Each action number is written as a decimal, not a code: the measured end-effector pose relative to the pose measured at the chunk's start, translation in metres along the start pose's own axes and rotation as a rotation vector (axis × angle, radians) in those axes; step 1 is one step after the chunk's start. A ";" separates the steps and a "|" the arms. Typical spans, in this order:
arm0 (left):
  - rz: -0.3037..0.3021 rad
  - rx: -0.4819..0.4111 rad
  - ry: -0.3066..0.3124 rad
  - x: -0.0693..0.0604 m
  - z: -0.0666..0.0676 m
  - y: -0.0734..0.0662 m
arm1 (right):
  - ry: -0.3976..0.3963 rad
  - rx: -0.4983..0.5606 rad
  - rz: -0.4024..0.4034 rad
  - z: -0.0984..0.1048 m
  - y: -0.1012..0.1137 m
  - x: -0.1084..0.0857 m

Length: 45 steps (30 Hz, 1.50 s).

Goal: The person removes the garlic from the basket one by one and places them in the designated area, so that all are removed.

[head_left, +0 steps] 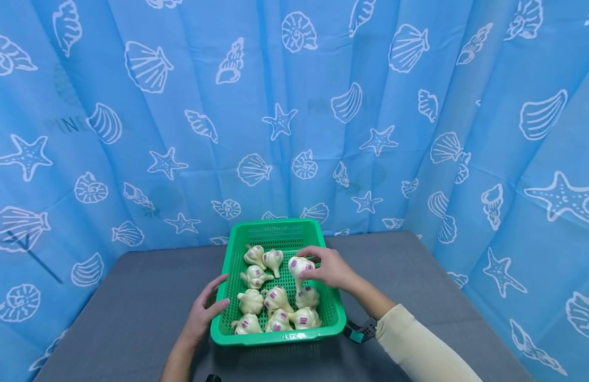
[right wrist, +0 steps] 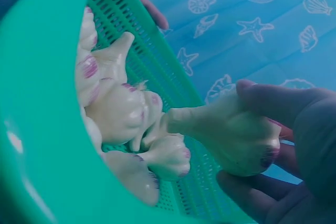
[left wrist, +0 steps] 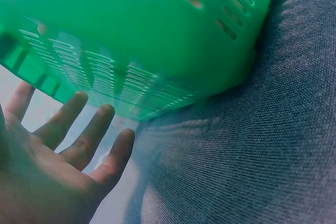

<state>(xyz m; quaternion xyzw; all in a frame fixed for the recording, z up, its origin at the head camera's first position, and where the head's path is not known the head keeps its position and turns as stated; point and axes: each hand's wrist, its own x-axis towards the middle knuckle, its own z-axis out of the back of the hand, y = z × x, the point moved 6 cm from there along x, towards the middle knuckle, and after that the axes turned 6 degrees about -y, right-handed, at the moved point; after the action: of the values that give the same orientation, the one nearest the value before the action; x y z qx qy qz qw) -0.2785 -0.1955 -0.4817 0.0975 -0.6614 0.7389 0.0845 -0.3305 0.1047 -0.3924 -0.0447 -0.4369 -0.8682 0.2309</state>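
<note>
Blue shell-print curtain (head_left: 304, 127) fills the upper frame, corner fold at right; grey cloth-topped table (head_left: 137, 307) runs across the bottom.

Left of center, lower frame: your left hand (head_left: 202, 312) is at the left rim of the green basket (head_left: 270, 340), thumb and index finger meeting the edge. The left wrist view has your 4 fingers straight and spread by the outer wall, not clenched; can't tell if you put any weight on it.

Lower center: the basket sits on the table. You have 9 garlic bulbs (head_left: 251, 302) lying in it by my count, mostly down the left side and bunched along the near edge; far end looks bare. 1 more is off the pile, so I'd call this mid-handling: 9 lying, 1 to be released. Can't tell if it's on its way in or out.

Right of center: your right hand (head_left: 334, 268) grips that held bulb (head_left: 300, 266) over the basket's right half, thumb and fingers round the head, stem angled down above another bulb; contact unclear. Your forearm slants in from lower right, cream sleeve (head_left: 421, 344) pushed off the wrist.
</note>
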 end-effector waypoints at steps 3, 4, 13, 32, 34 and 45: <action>-0.006 -0.016 0.010 0.000 -0.001 -0.001 | -0.061 0.015 -0.003 0.009 0.001 -0.004; -0.007 -0.018 0.012 -0.001 -0.001 -0.001 | -0.080 0.025 0.000 0.013 0.002 -0.005; -0.005 0.001 0.007 -0.002 -0.001 -0.001 | -0.256 0.143 0.018 0.039 0.002 -0.012; 0.006 0.013 -0.021 -0.001 0.001 -0.001 | -0.529 0.376 -0.090 0.069 -0.045 -0.024; 0.007 0.017 -0.023 -0.001 0.001 -0.001 | -0.543 0.384 -0.127 0.070 -0.054 -0.024; 0.017 0.018 -0.027 -0.001 0.001 0.001 | -0.564 0.228 -0.329 0.067 -0.110 -0.032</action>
<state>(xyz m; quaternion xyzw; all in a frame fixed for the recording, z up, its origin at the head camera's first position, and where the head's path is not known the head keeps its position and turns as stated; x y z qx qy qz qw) -0.2779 -0.1964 -0.4827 0.1028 -0.6564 0.7442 0.0685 -0.3584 0.2246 -0.4417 -0.1856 -0.5792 -0.7929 -0.0383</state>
